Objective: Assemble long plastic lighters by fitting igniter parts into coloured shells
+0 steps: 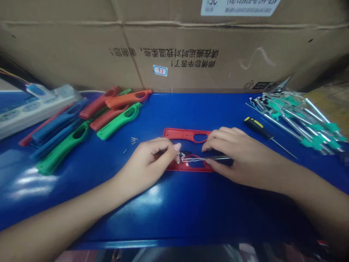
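Two red plastic lighter-handle halves lie in front of me. The far half (178,134) rests open side up, with an oval cutout at its right end. The nearer half (176,166) sits partly under my hands. With thumb and fingers closed, my left hand (151,158) pinches the ends of thin white wires (192,159) above that nearer half, beside a small dark part. The wires run right to a slim metal tube (222,158). My right hand (234,156) grips this tube between thumb and fingers, hiding some of it.
Left are several coloured handle shells (117,122), small screws (133,140) and a white power strip (35,109). Right are a black-and-yellow screwdriver (257,127) and a pile of metal tubes with green parts (302,120). A cardboard box (174,40) walls off the table's back.
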`<state>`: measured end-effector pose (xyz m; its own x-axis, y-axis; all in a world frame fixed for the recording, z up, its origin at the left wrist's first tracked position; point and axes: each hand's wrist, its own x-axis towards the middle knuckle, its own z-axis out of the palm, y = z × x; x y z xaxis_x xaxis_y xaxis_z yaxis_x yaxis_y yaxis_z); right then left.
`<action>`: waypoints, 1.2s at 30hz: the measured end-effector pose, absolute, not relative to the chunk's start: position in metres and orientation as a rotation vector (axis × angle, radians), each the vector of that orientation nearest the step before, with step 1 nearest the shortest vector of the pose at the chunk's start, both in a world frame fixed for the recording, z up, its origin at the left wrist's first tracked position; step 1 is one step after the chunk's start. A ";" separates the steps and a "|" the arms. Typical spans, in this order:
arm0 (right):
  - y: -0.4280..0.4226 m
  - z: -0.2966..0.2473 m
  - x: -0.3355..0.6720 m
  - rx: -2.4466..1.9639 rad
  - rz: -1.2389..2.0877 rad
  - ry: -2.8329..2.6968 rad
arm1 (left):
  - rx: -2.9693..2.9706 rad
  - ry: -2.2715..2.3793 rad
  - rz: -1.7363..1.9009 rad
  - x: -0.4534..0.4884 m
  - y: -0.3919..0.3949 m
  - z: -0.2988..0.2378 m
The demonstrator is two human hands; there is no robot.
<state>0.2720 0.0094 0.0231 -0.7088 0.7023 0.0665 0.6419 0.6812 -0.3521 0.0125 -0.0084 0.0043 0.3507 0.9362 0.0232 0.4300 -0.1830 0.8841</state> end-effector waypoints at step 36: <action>-0.004 0.002 0.243 -0.799 0.092 -2.461 | 1.939 1.101 0.997 0.017 -0.014 0.003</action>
<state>0.2431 -0.0043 0.0015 -0.6752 0.5616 0.4783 0.5244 0.8214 -0.2243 0.0171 -0.0141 0.0031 0.3476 0.8943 0.2819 0.3689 -0.4069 0.8357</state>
